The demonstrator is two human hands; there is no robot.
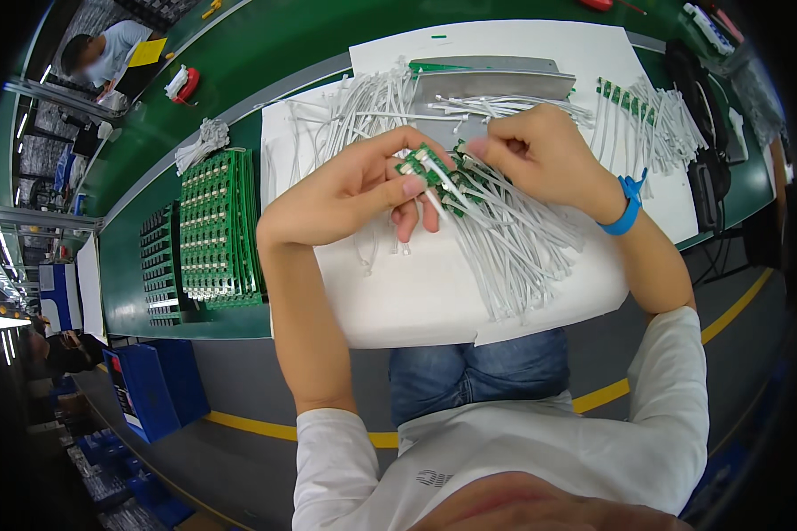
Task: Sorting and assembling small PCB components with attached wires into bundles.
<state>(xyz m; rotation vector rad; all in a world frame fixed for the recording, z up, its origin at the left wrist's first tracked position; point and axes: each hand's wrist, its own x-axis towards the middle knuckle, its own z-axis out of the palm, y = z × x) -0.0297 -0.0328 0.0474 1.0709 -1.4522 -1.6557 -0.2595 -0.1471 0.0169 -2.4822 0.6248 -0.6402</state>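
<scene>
My left hand [350,190] grips a strip of small green circuit boards [418,161] between thumb and fingers, its other fingers curled beneath. Many white cables [518,252] fan out from the boards toward my body, resting on the white sheet [390,314]. Close to the far end of the strip, my right hand [549,159] is closed in a pinch. Whatever lies between its fingertips is too small and hidden to name. A blue wrist strap [630,205] circles my right wrist.
Behind my hands stands a grey metal fixture [496,86], with loose white cables [372,102] to its left. More cabled boards [629,102] lie right. Green board panels [217,230] and black strips [159,265] sit left. A person [119,49] is at the far left.
</scene>
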